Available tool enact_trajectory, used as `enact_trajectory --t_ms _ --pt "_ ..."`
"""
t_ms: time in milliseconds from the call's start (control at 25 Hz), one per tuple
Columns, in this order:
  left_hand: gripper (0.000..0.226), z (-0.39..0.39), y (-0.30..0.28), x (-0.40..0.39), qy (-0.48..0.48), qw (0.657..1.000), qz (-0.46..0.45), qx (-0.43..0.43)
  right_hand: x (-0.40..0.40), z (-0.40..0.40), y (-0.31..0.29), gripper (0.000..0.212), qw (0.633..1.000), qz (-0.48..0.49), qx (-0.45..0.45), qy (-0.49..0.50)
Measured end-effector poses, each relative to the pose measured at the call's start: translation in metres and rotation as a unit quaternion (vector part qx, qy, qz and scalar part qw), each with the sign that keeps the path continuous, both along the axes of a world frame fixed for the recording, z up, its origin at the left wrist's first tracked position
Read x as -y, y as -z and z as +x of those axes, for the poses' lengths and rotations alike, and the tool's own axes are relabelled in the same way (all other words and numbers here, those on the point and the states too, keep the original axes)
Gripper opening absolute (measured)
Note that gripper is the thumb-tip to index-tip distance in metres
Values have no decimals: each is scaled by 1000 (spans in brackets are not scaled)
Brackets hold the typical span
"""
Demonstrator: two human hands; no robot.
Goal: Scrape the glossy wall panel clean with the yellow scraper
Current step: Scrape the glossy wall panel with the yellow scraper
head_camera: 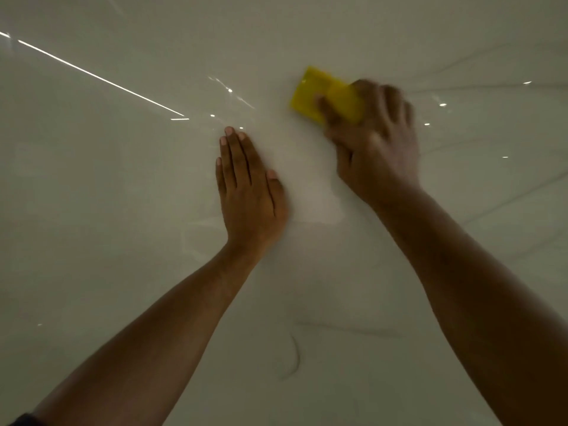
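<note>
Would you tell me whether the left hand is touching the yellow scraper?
Apart. The head view shows the left hand flat on the wall panel, with bare panel between it and the yellow scraper, which the right hand grips.

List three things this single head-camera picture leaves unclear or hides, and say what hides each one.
1. Head view: the right hand is motion-blurred, so its exact finger placement on the yellow scraper is unclear.
2. The scraper's rear end is covered by that hand.
3. Dirt on the wall panel: glare streaks and dim light mask it; only a pale smear between the hands shows.
4. The panel under the flat left hand is hidden.
</note>
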State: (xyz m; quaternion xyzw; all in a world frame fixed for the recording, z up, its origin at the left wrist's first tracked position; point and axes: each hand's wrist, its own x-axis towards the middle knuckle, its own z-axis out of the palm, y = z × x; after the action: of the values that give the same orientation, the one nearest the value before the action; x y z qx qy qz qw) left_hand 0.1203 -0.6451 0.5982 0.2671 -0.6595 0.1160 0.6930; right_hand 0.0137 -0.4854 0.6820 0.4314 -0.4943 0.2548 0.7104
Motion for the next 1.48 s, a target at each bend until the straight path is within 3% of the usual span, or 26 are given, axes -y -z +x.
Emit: enact_trajectory --t_ms 80,200,240,360,520,640,720,840,920,1000,1120,1200,1280,1400,1480 --pt "66 -4 -2 -5 4 1000 -18 7 -18 -13 -9 34 997 46 -54 11" --pt "66 -4 -6 -7 12 1000 -24 14 -29 -19 -23 38 995 -53 80 -28" --pt "67 -5 -7 -9 10 1000 -20 18 -25 -18 -18 38 997 -36 64 -8" --pt "70 -9 -13 -19 -5 1000 -12 19 -39 -28 -17 36 989 94 -107 42" --pt "68 -19 -21 -32 7 999 -34 24 -58 -43 -26 39 999 -16 32 1" --pt "66 -26 -23 -38 27 996 -76 37 -54 -43 12 42 984 120 -122 41" --pt "65 -26 -21 -37 30 996 -83 29 -71 -56 12 42 976 139 -161 49" --pt "65 -26 -20 -35 47 995 -85 19 -90 -67 -7 38 999 -3 -24 31" --pt "64 -26 -19 -35 59 994 -87 17 -87 -63 -2 38 999 -27 12 32" --pt "65 -25 -19 -34 72 994 -87 15 -84 -61 17 38 996 58 -60 33" --pt "68 -24 -18 -33 93 992 -89 12 -97 -70 43 42 949 217 -222 62" --pt "70 -24 -18 -34 93 991 -92 11 -110 -80 35 52 927 244 -272 89" --pt "70 -24 -19 -35 89 992 -94 9 -122 -88 8 46 955 181 -213 94" --pt "70 -24 -18 -36 80 993 -90 5 -114 -77 -17 41 998 34 -32 51" --pt "69 -24 -18 -36 72 993 -91 7 -90 -65 -1 38 995 68 -65 41"
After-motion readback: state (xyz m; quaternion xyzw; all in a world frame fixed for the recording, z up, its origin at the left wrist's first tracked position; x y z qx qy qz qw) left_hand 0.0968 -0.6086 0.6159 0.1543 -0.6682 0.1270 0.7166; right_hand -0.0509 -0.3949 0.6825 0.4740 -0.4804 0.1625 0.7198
